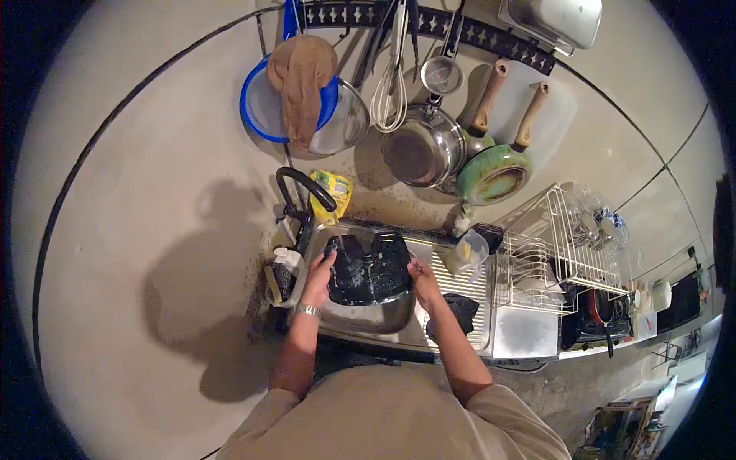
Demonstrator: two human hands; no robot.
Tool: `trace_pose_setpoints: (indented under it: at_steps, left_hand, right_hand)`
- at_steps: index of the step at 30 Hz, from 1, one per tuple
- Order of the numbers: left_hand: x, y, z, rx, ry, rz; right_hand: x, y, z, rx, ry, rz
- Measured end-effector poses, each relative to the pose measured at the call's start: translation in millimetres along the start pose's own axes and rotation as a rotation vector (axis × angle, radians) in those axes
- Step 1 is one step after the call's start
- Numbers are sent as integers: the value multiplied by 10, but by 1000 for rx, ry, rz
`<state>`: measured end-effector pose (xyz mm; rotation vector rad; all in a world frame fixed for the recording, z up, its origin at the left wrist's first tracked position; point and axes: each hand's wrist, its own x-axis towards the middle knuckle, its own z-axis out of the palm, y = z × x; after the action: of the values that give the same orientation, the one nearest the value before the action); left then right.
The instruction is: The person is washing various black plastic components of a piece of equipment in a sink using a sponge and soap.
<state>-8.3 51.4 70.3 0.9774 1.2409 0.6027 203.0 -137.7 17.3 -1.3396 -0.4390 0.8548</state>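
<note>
Over the stainless steel sink (368, 322) I hold a wet black container (371, 282) with white flecks of suds or water on it. It has two raised parts at the back; its exact kind is unclear. My left hand (317, 282) grips its left edge, and a metal watch band circles that wrist. On the right edge my right hand (424, 283) has a hold with bent fingers. The black curved faucet (307, 184) hangs just behind the container. A flat black piece (457, 316) lies on the ribbed drainboard (443, 270), beside my right forearm.
At the sink's left stands a caddy (284, 276) with a sponge. A yellow pouch (331, 198) leans behind the faucet. A clear plastic jug (468, 253) and a wire dish rack (535, 270) are to the right. Pans (425, 146) and a whisk (391, 98) hang above.
</note>
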Motion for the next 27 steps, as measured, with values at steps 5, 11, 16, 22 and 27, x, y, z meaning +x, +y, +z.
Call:
trace_pose_setpoints:
  at_steps: [5, 11, 16, 22, 27]
  left_hand:
    - [272, 102, 57, -39, -344, 220]
    - [327, 600, 223, 526, -173, 708]
    - [221, 620, 7, 537, -32, 882]
    - [349, 377, -148, 177, -328, 703]
    - [476, 100, -184, 40, -335, 513]
  right_hand:
    - [19, 552, -82, 212, 22, 234]
    - [-13, 521, 170, 324, -55, 414]
    - [-151, 249, 348, 387, -160, 394]
    - [-162, 7, 277, 93, 84, 197]
    - [6, -189, 148, -27, 60, -113]
